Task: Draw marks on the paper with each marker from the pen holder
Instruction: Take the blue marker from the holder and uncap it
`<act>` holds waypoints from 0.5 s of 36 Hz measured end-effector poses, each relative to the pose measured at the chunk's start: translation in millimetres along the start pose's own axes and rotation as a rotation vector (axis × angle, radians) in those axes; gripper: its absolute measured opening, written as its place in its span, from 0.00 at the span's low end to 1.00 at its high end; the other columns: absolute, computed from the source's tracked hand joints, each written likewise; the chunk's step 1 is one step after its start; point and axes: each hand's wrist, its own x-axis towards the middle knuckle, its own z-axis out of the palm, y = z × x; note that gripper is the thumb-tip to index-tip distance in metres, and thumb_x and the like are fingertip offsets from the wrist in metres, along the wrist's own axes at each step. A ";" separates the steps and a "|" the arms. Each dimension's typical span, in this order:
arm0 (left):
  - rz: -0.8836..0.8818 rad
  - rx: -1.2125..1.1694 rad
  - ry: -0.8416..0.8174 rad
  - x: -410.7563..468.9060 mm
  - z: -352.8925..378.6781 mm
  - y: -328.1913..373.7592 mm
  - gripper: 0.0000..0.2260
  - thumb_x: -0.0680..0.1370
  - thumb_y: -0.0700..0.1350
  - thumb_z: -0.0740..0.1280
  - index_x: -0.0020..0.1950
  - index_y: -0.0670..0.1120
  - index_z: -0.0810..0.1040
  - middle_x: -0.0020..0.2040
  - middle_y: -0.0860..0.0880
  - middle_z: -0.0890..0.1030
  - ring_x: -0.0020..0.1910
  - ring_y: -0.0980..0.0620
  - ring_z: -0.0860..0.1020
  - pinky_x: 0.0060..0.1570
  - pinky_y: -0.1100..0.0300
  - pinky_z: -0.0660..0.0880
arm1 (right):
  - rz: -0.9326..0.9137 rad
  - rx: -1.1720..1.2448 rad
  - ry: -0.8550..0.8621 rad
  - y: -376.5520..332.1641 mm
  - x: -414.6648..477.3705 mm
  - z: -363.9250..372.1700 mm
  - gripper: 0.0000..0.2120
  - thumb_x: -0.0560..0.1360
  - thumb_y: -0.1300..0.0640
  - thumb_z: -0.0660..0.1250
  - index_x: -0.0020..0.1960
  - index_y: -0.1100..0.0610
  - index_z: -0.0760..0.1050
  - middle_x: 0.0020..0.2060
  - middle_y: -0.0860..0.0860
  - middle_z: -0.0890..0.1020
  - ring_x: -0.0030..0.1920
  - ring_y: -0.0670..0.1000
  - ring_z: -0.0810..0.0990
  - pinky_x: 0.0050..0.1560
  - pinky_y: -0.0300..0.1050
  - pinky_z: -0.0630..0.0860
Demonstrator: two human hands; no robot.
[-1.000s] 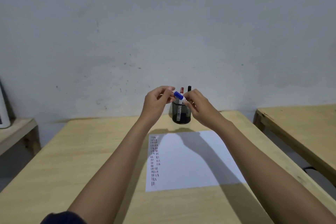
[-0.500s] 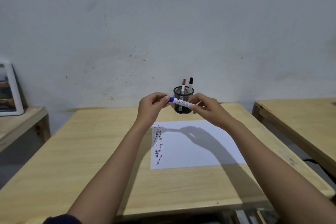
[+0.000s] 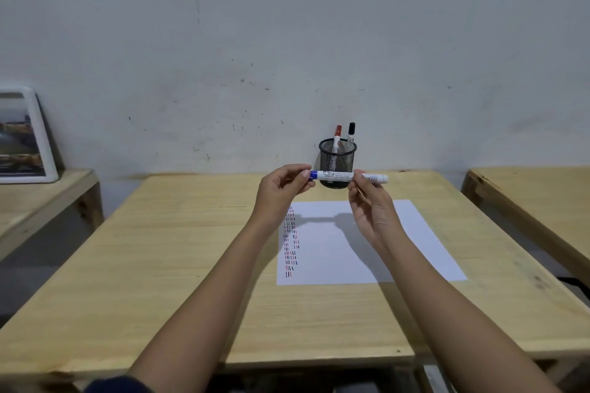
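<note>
A white marker with a blue cap (image 3: 338,175) is held level in the air above the far edge of the paper. My left hand (image 3: 284,188) pinches its blue cap end, and my right hand (image 3: 372,207) grips its white barrel. Behind it, a black mesh pen holder (image 3: 337,166) stands at the table's far edge with a red-capped marker (image 3: 337,135) and a black-capped marker (image 3: 351,134) upright in it. The white paper (image 3: 415,249) lies flat on the table, with columns of short red and dark dashes (image 3: 291,242) along its left side.
The wooden table (image 3: 159,265) runs to a grey wall. A second wooden table (image 3: 536,195) stands to the right. On the left, a lower wooden shelf (image 3: 38,198) carries a white-framed picture (image 3: 22,137) leaning on the wall.
The hands lifted the blue-capped marker away from the pen holder and turned it level. The camera view pulled back and dropped, so more of the table's near edge shows.
</note>
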 end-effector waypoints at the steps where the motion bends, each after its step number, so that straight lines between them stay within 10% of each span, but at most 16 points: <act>1: 0.004 0.008 -0.009 -0.6 0.1 -0.6 0.09 0.77 0.34 0.64 0.56 0.35 0.78 0.41 0.45 0.81 0.36 0.59 0.82 0.45 0.68 0.78 | 0.010 0.012 -0.002 3.2 0.6 1.9 0.04 0.74 0.66 0.65 0.42 0.59 0.76 0.32 0.49 0.79 0.31 0.42 0.78 0.34 0.29 0.76; 18: -0.097 0.231 0.023 2.9 -55.6 -11.6 0.05 0.76 0.40 0.66 0.44 0.39 0.80 0.30 0.49 0.78 0.26 0.59 0.75 0.34 0.68 0.75 | -0.109 -0.039 -0.013 0.6 18.1 -7.9 0.06 0.78 0.65 0.59 0.43 0.61 0.73 0.32 0.49 0.80 0.31 0.43 0.79 0.39 0.31 0.77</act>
